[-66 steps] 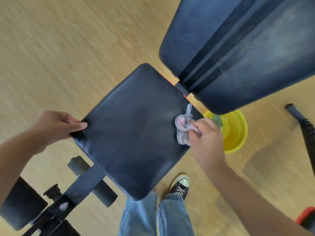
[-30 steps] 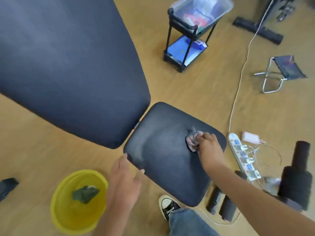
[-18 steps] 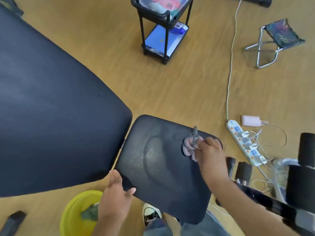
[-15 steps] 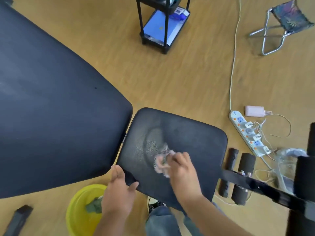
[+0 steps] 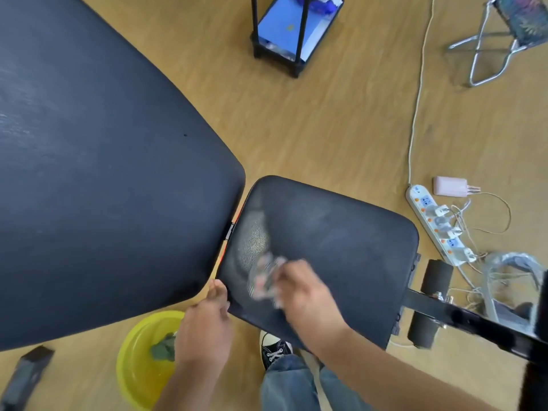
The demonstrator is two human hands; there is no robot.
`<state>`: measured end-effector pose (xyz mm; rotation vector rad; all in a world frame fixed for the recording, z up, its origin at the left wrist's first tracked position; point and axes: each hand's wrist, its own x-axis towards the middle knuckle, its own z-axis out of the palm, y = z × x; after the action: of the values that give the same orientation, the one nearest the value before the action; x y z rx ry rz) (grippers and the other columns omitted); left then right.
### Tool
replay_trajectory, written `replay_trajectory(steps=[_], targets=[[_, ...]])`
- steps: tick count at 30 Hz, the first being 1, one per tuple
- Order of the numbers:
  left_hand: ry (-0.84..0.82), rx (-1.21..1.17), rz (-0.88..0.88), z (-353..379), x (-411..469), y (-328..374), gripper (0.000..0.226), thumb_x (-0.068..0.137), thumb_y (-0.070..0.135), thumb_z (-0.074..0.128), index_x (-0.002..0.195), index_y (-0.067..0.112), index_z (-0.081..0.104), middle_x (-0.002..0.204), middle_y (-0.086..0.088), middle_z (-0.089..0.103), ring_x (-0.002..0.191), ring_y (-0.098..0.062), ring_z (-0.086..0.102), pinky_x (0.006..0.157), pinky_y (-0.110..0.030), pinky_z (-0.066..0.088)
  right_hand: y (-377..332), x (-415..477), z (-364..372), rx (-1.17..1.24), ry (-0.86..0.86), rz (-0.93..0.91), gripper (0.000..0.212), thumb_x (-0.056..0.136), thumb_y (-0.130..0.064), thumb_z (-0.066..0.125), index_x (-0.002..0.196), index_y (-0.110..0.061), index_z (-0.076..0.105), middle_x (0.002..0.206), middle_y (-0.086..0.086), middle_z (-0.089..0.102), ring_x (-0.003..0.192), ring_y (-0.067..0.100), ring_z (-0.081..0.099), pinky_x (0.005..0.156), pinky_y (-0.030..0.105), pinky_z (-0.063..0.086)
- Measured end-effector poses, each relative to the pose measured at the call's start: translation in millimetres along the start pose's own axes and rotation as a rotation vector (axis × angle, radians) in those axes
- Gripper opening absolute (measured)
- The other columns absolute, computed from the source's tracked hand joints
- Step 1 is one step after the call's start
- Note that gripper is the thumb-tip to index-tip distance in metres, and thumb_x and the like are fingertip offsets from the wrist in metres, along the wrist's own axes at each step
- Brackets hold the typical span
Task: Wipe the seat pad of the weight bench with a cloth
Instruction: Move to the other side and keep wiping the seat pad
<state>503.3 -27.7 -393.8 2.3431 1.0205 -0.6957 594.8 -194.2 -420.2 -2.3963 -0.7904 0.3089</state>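
Observation:
The black seat pad of the weight bench lies in the middle of the view, with a damp sheen near its left end. My right hand presses a crumpled pink-and-grey cloth onto the pad's near left part; hand and cloth are motion-blurred. My left hand grips the pad's near left corner, fingers curled around the edge. The large black back pad fills the left of the view.
A yellow basin with a dark green cloth sits on the wooden floor below the back pad. My shoe and jeans are beside it. A power strip with cables, foam rollers, a black cart and a folding stool lie around.
My right hand has swept the cloth from the pad's far right part towards its near left corner. My left hand stays on the pad's corner. The view has shifted slightly.

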Motion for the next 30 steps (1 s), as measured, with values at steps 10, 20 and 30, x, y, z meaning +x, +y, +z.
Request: replay_trajectory(steps=[10,20,30], targets=[[-0.030,0.116,0.022,-3,1,3,0.059,0.089,-0.002,0.037,0.142,0.021,0.048,0.108,-0.017,0.072,0.102,-0.041,0.064,0.063,-0.036,0.034,18,65,-18,-0.160,0.102,0.150,0.022,0.070,0.016,0.072,0.086,0.001,0.068,0.085,0.012,0.058,0.081,0.032,0.053,0.062,0.039,0.054],[-0.093,-0.660,-0.172,-15,18,-25,0.023,0.097,0.029,0.058,0.076,0.020,0.063,0.066,-0.002,0.031,0.086,-0.006,0.035,0.074,-0.035,0.048,8,101,-6,-0.267,-0.121,-0.305,0.020,0.062,0.007,0.074,0.070,-0.009,0.067,0.090,0.008,0.060,0.080,0.030,0.058,0.056,0.032,0.053],[0.036,-0.522,-0.032,1,0,-24,0.048,0.087,-0.006,0.050,0.080,0.032,0.080,0.075,0.010,0.079,0.085,-0.009,0.030,0.065,-0.021,0.043,-46,7,37,-0.190,-0.343,-0.445,0.044,0.081,0.002,0.044,0.116,-0.005,0.070,0.115,0.010,0.064,0.111,0.029,0.050,0.099,0.033,0.047]])
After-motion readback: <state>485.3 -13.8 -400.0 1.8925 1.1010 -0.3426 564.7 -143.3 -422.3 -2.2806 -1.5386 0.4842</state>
